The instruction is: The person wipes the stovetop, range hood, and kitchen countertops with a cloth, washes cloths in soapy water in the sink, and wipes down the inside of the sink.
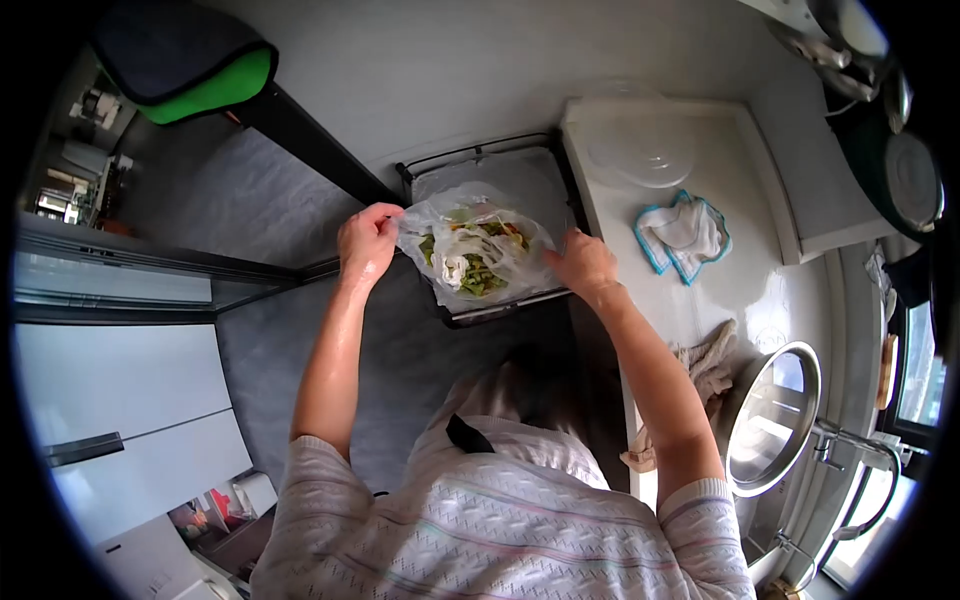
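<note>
We find the clear bag (520, 232) over the near part of the black-rimmed container (510, 312), with green scraps (482, 280) inside. The left hand (368, 243) pinches its left edge, fingers closed; the right hand (586, 264) appears closed on the right edge. We advise keeping both edges level and lifting evenly, lest the thin film tear. The right fingertips are partly hidden; the bag's underside and the white lump's nature we cannot determine.
</note>
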